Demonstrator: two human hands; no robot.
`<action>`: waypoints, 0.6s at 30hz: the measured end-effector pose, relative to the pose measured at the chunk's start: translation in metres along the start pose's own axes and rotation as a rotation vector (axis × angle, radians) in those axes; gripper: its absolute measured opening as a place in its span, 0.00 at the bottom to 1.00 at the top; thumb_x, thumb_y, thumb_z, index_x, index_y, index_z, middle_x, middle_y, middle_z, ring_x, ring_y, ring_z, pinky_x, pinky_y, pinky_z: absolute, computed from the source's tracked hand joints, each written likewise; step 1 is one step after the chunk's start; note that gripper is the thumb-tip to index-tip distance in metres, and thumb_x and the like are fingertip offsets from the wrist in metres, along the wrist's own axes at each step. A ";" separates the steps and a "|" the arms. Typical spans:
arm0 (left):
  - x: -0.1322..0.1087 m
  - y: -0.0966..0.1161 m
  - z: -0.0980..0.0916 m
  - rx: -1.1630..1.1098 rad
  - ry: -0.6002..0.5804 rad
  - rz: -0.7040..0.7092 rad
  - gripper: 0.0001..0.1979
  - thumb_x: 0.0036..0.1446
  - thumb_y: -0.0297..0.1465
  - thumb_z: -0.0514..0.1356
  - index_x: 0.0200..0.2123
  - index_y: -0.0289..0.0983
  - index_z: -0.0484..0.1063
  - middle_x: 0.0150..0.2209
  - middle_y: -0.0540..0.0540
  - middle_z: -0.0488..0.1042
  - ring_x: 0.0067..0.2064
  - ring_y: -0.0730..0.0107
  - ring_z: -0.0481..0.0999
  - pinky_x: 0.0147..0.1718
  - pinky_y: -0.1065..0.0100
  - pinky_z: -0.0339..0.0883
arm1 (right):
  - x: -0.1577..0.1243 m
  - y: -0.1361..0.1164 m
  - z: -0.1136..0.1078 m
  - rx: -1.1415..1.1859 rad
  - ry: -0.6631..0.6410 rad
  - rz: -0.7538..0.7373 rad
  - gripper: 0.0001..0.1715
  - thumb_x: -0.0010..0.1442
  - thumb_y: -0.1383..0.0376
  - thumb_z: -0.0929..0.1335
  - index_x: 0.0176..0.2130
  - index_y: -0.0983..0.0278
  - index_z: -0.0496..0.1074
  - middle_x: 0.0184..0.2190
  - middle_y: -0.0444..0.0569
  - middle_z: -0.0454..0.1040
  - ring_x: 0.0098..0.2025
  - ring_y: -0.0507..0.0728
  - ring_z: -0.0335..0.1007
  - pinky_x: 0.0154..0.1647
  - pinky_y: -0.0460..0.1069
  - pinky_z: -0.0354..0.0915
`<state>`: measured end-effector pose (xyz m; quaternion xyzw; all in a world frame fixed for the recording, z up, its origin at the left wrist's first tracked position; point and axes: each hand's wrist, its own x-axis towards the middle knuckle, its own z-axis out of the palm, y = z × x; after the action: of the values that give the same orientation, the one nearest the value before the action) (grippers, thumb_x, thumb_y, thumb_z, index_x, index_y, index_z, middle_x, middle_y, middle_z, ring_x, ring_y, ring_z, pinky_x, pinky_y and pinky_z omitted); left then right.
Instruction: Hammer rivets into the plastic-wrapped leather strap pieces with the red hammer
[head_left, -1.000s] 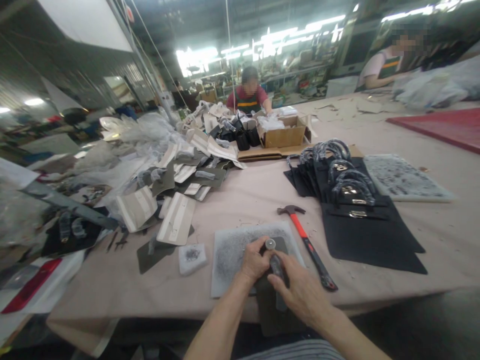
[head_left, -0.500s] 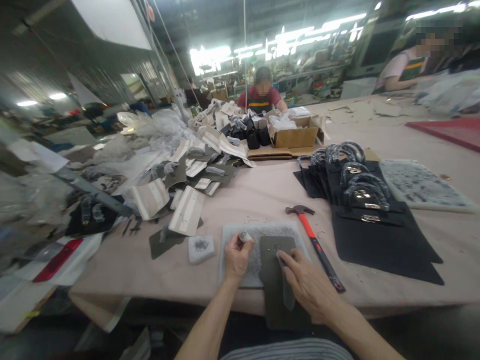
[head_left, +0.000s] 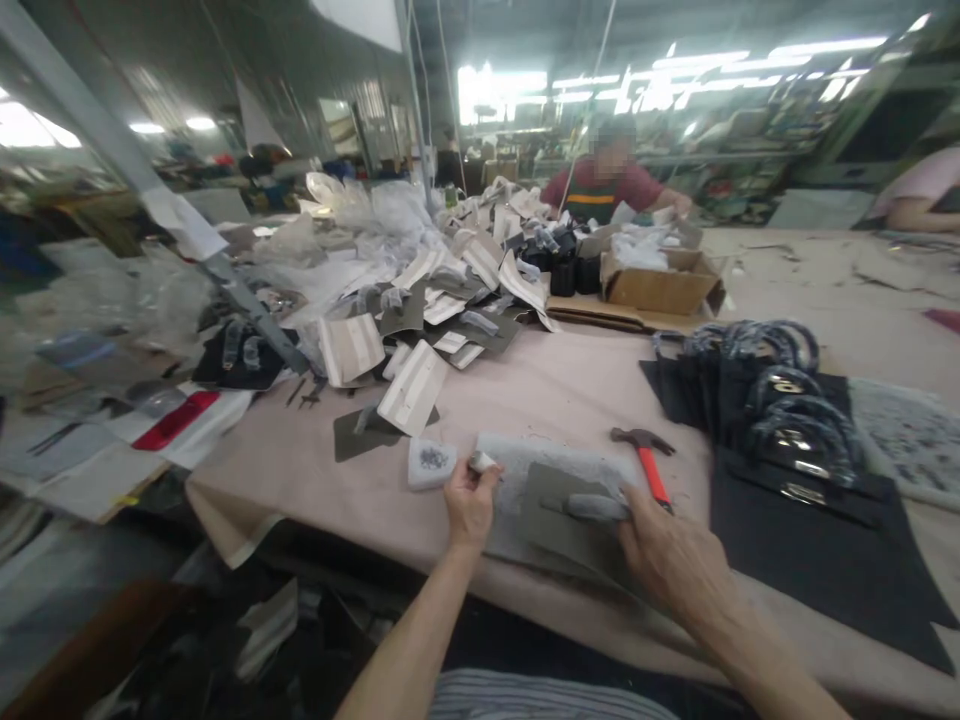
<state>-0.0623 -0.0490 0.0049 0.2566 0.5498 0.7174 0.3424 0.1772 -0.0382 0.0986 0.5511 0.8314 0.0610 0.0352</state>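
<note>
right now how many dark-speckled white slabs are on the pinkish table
3: a small slab left of the left hand, a large slab beneath the flat olive-green panel, and another slab far right, cut off by the frame. Heaped pieces may hide more.

A metal tool (head_left: 481, 461) tilts beside an olive panel (head_left: 541, 518) with wrapped strap (head_left: 595, 507).

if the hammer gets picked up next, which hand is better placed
Probably the right hand: it's beside the hammer, though it holds the dark panel. The left hand is farther off, holding a silvery piece.
</note>
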 end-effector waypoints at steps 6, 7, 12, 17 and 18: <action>0.002 0.003 0.017 0.032 -0.136 0.028 0.17 0.53 0.40 0.68 0.38 0.33 0.76 0.36 0.42 0.79 0.37 0.62 0.78 0.38 0.67 0.71 | -0.025 -0.040 0.024 0.239 -0.171 0.281 0.26 0.75 0.57 0.60 0.66 0.64 0.62 0.38 0.55 0.80 0.40 0.65 0.80 0.39 0.54 0.70; 0.000 0.001 0.023 0.033 -0.197 0.028 0.16 0.54 0.40 0.67 0.39 0.34 0.76 0.36 0.42 0.79 0.38 0.63 0.78 0.39 0.67 0.71 | -0.028 -0.046 0.029 0.278 -0.180 0.309 0.27 0.75 0.56 0.60 0.66 0.63 0.63 0.38 0.55 0.80 0.40 0.65 0.80 0.40 0.54 0.70; -0.007 -0.015 0.062 0.045 -0.442 -0.002 0.12 0.54 0.36 0.66 0.39 0.36 0.75 0.38 0.44 0.79 0.39 0.63 0.78 0.40 0.68 0.70 | -0.029 -0.059 0.043 0.503 -0.178 0.358 0.30 0.74 0.53 0.59 0.67 0.64 0.61 0.38 0.56 0.80 0.41 0.67 0.79 0.41 0.56 0.70; -0.004 -0.027 0.081 0.106 -0.559 -0.001 0.12 0.54 0.36 0.65 0.39 0.35 0.75 0.37 0.43 0.79 0.38 0.63 0.77 0.41 0.66 0.69 | -0.026 -0.057 0.049 1.007 -0.129 0.323 0.33 0.69 0.50 0.60 0.64 0.67 0.65 0.37 0.54 0.79 0.41 0.63 0.78 0.40 0.53 0.70; -0.003 -0.028 0.081 0.103 -0.560 0.001 0.12 0.55 0.37 0.65 0.38 0.35 0.75 0.37 0.43 0.79 0.39 0.63 0.77 0.42 0.66 0.69 | -0.027 -0.056 0.050 1.093 -0.142 0.311 0.35 0.68 0.49 0.59 0.64 0.68 0.64 0.36 0.53 0.79 0.39 0.63 0.78 0.39 0.53 0.69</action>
<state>0.0056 0.0028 -0.0013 0.4620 0.4694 0.5897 0.4674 0.1435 -0.0818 0.0411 0.6078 0.6471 -0.4105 -0.2083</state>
